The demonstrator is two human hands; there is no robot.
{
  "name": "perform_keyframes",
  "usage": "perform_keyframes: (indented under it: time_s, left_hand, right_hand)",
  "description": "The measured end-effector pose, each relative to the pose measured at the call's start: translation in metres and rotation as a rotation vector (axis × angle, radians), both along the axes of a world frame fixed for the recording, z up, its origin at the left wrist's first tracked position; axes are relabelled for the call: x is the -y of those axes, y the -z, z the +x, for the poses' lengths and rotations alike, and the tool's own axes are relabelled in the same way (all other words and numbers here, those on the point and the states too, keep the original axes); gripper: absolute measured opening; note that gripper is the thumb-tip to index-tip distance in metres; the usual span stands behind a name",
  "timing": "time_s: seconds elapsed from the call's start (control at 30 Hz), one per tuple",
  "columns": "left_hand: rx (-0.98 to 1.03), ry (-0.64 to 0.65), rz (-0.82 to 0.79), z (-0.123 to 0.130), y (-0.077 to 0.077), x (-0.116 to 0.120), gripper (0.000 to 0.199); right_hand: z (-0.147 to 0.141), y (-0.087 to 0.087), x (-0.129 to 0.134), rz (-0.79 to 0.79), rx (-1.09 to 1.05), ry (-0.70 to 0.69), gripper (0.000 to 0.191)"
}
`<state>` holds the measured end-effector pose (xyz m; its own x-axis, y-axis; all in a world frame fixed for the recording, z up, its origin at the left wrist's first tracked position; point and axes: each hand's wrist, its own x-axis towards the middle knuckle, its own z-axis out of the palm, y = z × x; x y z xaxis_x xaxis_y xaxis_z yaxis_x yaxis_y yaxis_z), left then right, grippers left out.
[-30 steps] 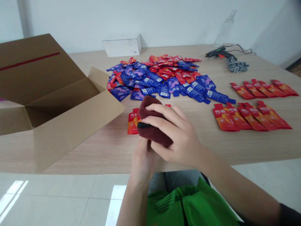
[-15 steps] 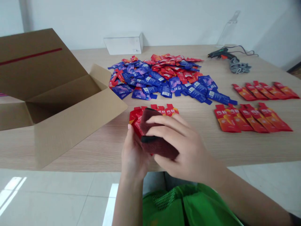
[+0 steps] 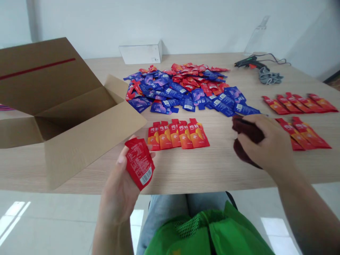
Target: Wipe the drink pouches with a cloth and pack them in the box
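In my left hand [image 3: 119, 187] lies a red pouch [image 3: 140, 163], its printed back and barcode turned up, near the table's front edge. My right hand [image 3: 271, 145] is closed around a folded dark maroon cloth [image 3: 248, 136], held over the table at the right. Between the hands, a row of overlapping red pouches [image 3: 174, 134] with orange fruit pictures lies face up. Part of a second row of red pouches [image 3: 309, 132] is hidden behind my right hand. Farther back is another row of red pouches [image 3: 300, 103].
An open cardboard box [image 3: 87, 134] stands at the left, flaps spread. A heap of blue and red pouches [image 3: 180, 88] fills the table's middle back. Behind are a white box [image 3: 140, 53], a glue gun [image 3: 251, 62] with its cord, and a grey cloth bundle [image 3: 269, 76].
My hands have parted. The right one moved right with the maroon cloth, off the red pouch; the left moved left and down with the pouch. The middle row of pouches is now uncovered.
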<state>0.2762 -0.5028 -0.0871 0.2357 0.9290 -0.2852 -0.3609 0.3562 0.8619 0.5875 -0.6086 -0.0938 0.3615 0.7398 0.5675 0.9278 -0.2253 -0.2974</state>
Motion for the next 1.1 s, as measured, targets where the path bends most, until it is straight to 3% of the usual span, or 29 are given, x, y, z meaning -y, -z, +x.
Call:
perform_keyframes:
  time_s: [0.07, 0.2, 0.27, 0.33, 0.4, 0.5, 0.57, 0.7, 0.83, 0.9, 1.0, 1.1]
  left_hand:
    - [-0.119, 0.012, 0.016, -0.006, 0.012, 0.002, 0.055]
    - [-0.418, 0.085, 0.202, -0.003, 0.027, 0.007, 0.064]
    - [-0.557, 0.09, 0.279, 0.003, 0.027, 0.009, 0.069]
    - [-0.676, 0.05, 0.331, 0.009, 0.026, 0.012, 0.073]
    - [-0.763, 0.046, 0.4, 0.014, 0.025, 0.016, 0.075]
    - [-0.831, 0.104, 0.547, 0.023, 0.03, 0.025, 0.08]
    - [-0.874, 0.145, 0.655, 0.028, 0.035, 0.032, 0.082]
    - [-0.956, 0.17, 0.745, 0.025, 0.041, 0.038, 0.082]
    - [-0.952, 0.257, 0.695, -0.003, 0.041, 0.032, 0.064]
    - [-0.989, 0.194, 0.731, -0.021, 0.043, 0.028, 0.046]
    - [-1.108, 0.037, 0.916, -0.042, 0.05, 0.027, 0.029]
    - [-1.169, 0.197, 1.08, -0.051, 0.06, 0.031, 0.03]
  right_hand:
    - [0.027, 0.022, -0.012, -0.096, 0.042, 0.14, 0.028]
    - [0.038, 0.057, -0.034, -0.253, 0.043, 0.104, 0.04]
    - [0.027, 0.057, -0.037, -0.244, 0.05, 0.133, 0.048]
    - [0.008, 0.043, -0.034, -0.133, -0.005, 0.139, 0.043]
    - [-0.019, 0.023, -0.027, -0.08, -0.212, -0.03, 0.031]
    - [-0.067, 0.0, -0.02, -0.235, -0.642, -0.518, 0.028]
    - [-0.098, -0.006, -0.021, -0.324, -0.842, -0.724, 0.023]
    - [-0.138, 0.008, -0.038, -0.191, -1.119, -0.756, 0.017]
    - [-0.153, 0.035, -0.059, -0.087, -0.941, -0.673, 0.026]
    - [-0.161, 0.048, -0.068, -0.108, -0.799, -0.671, 0.031]
    - [-0.177, 0.063, -0.081, -0.157, -0.67, -0.704, 0.036]
    - [-0.192, 0.072, -0.088, -0.188, -0.528, -0.704, 0.035]
